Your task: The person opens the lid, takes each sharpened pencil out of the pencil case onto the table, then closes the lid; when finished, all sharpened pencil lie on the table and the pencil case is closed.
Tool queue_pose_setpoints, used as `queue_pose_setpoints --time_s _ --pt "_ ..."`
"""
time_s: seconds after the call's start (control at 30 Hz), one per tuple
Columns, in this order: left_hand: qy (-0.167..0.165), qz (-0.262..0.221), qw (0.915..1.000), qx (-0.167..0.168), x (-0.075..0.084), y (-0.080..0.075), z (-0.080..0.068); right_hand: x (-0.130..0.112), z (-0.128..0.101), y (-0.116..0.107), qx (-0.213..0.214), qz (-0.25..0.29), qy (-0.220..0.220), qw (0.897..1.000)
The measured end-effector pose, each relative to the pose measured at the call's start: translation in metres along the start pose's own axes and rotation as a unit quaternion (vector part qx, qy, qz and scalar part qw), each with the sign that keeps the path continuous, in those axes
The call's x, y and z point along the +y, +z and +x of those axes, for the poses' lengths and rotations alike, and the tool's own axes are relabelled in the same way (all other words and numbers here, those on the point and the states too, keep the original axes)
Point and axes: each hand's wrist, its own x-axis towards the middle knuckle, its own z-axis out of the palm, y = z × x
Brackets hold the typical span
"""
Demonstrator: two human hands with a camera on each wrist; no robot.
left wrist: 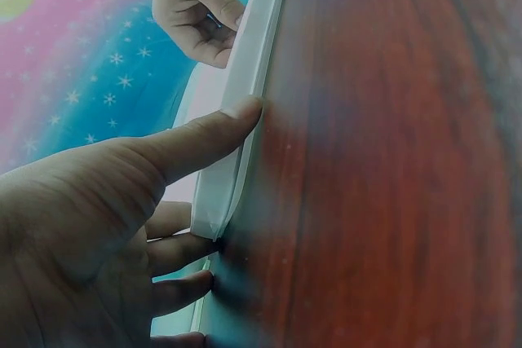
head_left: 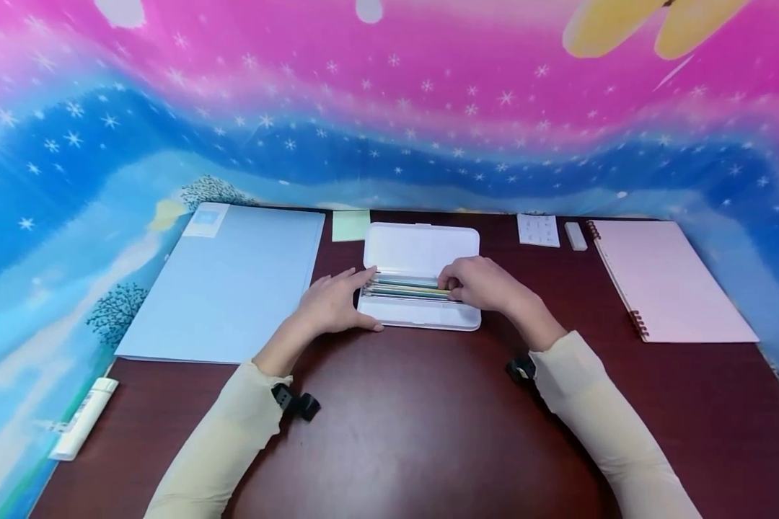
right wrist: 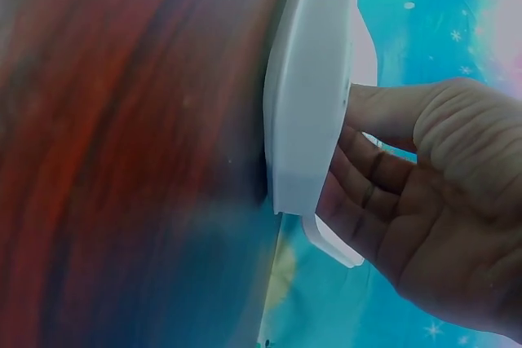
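A white pencil case (head_left: 422, 313) lies on the table with its lid (head_left: 422, 246) folded back. Several coloured pencils (head_left: 405, 290) lie lengthwise inside it. My left hand (head_left: 327, 303) spans the case's left end, thumb on the front edge and index fingertip near the hinge side. In the left wrist view, the left thumb (left wrist: 208, 136) rests against the case's front wall (left wrist: 220, 181). Reaching into the right end, my right hand (head_left: 487, 282) has curled fingers and pinches the pencils' ends. The case's side wall (right wrist: 314, 95) hides those fingertips in the right wrist view.
A blue folder (head_left: 234, 281) lies left, beside green sticky notes (head_left: 350, 225). Behind on the right are a small printed paper (head_left: 537, 230), a white eraser (head_left: 575, 236) and a pink spiral notebook (head_left: 675, 281). A white glue-stick-like tube (head_left: 86, 418) lies near the left edge.
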Motion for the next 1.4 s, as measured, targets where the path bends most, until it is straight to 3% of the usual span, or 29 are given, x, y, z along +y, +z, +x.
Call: queue_pose_setpoints --time_s 0.37,0.73,1.13,1.4 --pt "0.001 -0.003 0.9999 -0.013 0.002 0.002 -0.002 -0.002 -0.004 0.004 0.006 -0.011 0.006 1.000" --pt "0.004 -0.003 0.9999 -0.013 0.003 0.006 -0.004 0.017 -0.019 -0.001 0.038 0.039 0.004 0.999" --pt "0.002 -0.005 0.9999 -0.011 0.001 0.001 -0.005 0.060 -0.040 -0.024 0.140 0.039 -0.016 0.989" --pt "0.005 0.010 0.9999 -0.001 -0.004 -0.006 -0.004 0.096 -0.057 -0.037 0.171 0.031 -0.012 0.985"
